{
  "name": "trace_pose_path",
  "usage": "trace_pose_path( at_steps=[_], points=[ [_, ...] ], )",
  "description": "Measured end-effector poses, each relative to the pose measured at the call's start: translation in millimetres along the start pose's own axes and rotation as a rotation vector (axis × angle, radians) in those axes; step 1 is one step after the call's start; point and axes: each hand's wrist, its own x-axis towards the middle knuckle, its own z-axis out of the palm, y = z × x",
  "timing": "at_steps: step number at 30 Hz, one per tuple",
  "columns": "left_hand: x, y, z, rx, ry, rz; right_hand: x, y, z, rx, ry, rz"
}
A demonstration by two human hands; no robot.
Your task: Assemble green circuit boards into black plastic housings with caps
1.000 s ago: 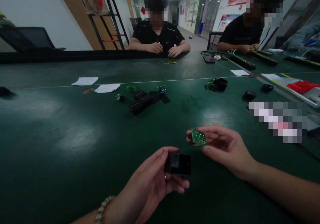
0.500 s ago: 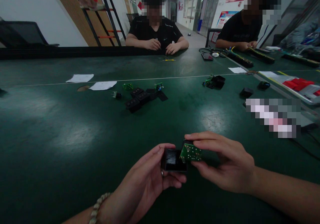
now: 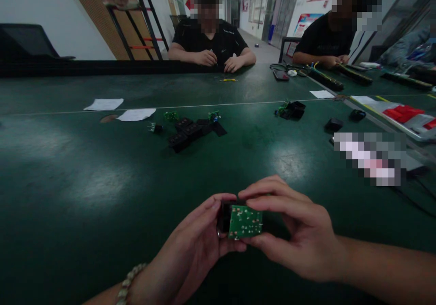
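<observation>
Low in the middle of the head view, my left hand is closed around a small black plastic case. The fingers of my right hand pinch a green circuit board by its top and bottom edges. Its soldered face is turned toward me. The board overlaps the front of the case and hides most of it. Whether the board sits inside the case or just in front of it, I cannot tell.
Beyond my hands lie black case parts, small green boards and another pile of black parts. White papers rest further left. Two people sit across the green table. A blurred-out object lies right.
My right hand has moved left and slightly down with the circuit board. The board now faces me more fully and covers the case's dark inside, which showed before.
</observation>
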Motion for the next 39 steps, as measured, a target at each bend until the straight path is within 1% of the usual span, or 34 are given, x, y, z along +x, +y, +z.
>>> trace_pose_path(
  at_steps=[5,12,21,25,28,34,39],
  points=[
    [-1.8,-1.2,-1.2,-0.026,0.003,0.004,-0.3,5.5,3.5,-0.065,-0.066,0.008],
    [-0.3,-0.9,-1.9,-0.003,0.022,-0.001,-2.4,5.5,2.6,-0.092,-0.054,0.034],
    [-0.9,0.9,-0.7,-0.012,0.012,-0.001,-3.6,6.4,0.4,-0.078,-0.083,0.041],
    [-1.5,0.8,-0.5,-0.009,0.006,-0.007,-3.8,4.7,-4.5,-0.095,-0.045,0.025],
    [-2.1,0.5,-1.3,-0.019,0.029,-0.019,-4.1,4.5,-5.8,-0.103,-0.023,0.005],
    [1.2,0.1,-2.1,-0.026,0.015,-0.016,-3.8,5.2,-2.4,-0.144,-0.034,-0.021],
    [-0.5,-1.7,-3.1,0.0,-0.02,-0.026,-3.3,3.5,-2.1,-0.215,-0.028,0.025]
  ],
)
